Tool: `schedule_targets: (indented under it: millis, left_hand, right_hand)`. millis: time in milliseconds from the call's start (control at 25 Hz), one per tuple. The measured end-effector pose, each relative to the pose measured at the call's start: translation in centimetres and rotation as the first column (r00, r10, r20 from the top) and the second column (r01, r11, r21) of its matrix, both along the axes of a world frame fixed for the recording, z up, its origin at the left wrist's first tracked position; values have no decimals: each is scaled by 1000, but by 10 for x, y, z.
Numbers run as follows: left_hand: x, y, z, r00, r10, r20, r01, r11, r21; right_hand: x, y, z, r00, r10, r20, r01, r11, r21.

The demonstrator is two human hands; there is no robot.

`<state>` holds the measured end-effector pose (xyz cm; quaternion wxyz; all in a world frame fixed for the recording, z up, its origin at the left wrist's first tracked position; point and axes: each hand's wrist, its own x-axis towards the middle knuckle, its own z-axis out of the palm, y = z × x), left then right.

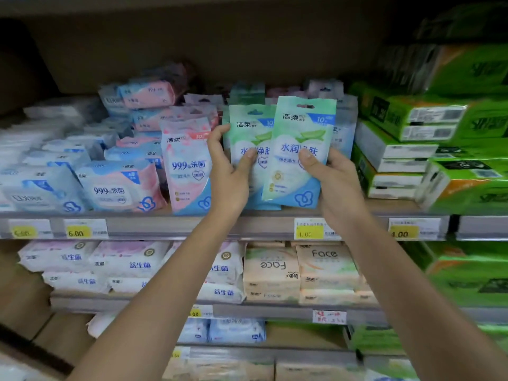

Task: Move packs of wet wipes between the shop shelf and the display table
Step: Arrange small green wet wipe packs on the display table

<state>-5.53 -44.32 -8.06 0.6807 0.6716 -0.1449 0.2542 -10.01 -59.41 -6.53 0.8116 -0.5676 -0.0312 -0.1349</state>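
Two green-and-blue packs of wet wipes stand at the front of the upper shelf (264,225). My left hand (229,171) grips the left green pack (248,138), thumb on its front and fingers around its left edge. My right hand (331,177) holds the right green pack (298,149), which leans a little to the right and overlaps the left one. More green packs stand behind them. A pink-and-blue pack (188,166) stands upright just left of my left hand.
Larger blue-and-pink wipe packs (121,188) lie piled on the shelf's left. Green tissue bundles (428,125) fill the right side. Yellow price tags (309,232) line the shelf edge. The lower shelf holds white and beige packs (272,270).
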Motion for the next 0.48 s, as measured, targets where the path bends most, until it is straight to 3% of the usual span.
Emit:
schedule_targets:
  millis: [120, 280, 480]
  left_hand:
    - [11, 1, 3, 1000, 17, 9, -17, 999, -34]
    - [19, -4, -5, 997, 70, -36, -68, 996, 62]
    - [15, -1, -1, 982, 187, -27, -160, 900, 405]
  right_hand:
    - [16, 2, -2, 1000, 18, -7, -18, 1000, -3]
    - [33, 9, -13, 999, 34, -20, -35, 998, -47]
    - [45, 18, -28, 1000, 14, -18, -16, 989, -149]
